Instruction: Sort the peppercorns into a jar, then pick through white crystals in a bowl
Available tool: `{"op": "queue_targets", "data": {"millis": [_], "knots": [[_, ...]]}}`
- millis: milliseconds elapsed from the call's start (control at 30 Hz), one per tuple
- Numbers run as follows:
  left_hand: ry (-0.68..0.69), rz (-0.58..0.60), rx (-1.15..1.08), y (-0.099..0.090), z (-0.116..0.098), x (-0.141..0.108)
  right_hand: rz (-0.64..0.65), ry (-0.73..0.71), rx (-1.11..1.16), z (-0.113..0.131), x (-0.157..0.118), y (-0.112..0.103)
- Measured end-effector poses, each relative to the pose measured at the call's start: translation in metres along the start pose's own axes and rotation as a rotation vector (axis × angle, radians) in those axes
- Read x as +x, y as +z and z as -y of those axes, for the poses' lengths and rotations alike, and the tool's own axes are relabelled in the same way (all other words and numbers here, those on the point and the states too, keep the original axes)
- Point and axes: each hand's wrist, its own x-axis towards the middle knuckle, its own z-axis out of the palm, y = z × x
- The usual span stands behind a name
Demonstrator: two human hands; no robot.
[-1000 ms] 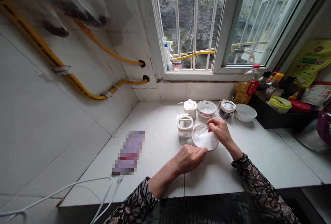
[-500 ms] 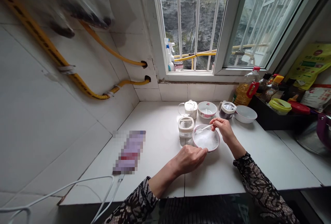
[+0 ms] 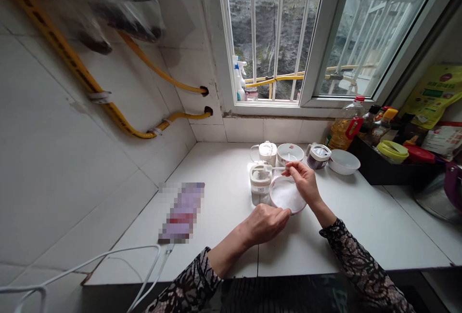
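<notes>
My left hand (image 3: 270,221) is closed on the near rim of a bowl (image 3: 287,195) that holds a white, grainy substance. Between the thumb and fingers of my right hand (image 3: 302,178) is the handle of a small white spoon (image 3: 269,169). The spoon's head is over the top of a clear jar (image 3: 260,185) with a pale rim, just left of the bowl. Whether anything lies in the spoon is hard to make out. Behind stand a second clear jar (image 3: 267,152) and a flower-patterned bowl (image 3: 290,151) with a white utensil in it.
A dark-filled jar (image 3: 318,155) and a white bowl (image 3: 344,162) stand at the back right. Beyond them are an oil bottle (image 3: 344,125) and a black box (image 3: 373,163) of condiments. A blurred purple object (image 3: 182,214) lies left with a white cable (image 3: 153,260).
My right hand has lifted the spoon out of the bowl and moved it left, over the clear jar. My left hand stays at the bowl's rim.
</notes>
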Motion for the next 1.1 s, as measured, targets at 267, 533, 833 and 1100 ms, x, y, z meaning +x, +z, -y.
{"op": "queue_targets", "data": {"millis": [267, 533, 833, 1100], "knots": [[-0.010, -0.003, -0.033, 0.002, 0.001, -0.002, 0.198, -0.713, -0.645, 0.007, -0.008, 0.006], [0.005, -0.010, 0.014, -0.002, 0.000, 0.001, -0.066, -0.426, -0.517, 0.012, -0.005, -0.018], [0.006, 0.010, -0.011, -0.002, 0.000, 0.000, 0.029, -0.369, -0.688, -0.001, -0.008, -0.017], [0.010, -0.003, -0.006, -0.002, 0.000, 0.002, 0.123, -0.158, -0.542, 0.001, -0.010, -0.009]]}}
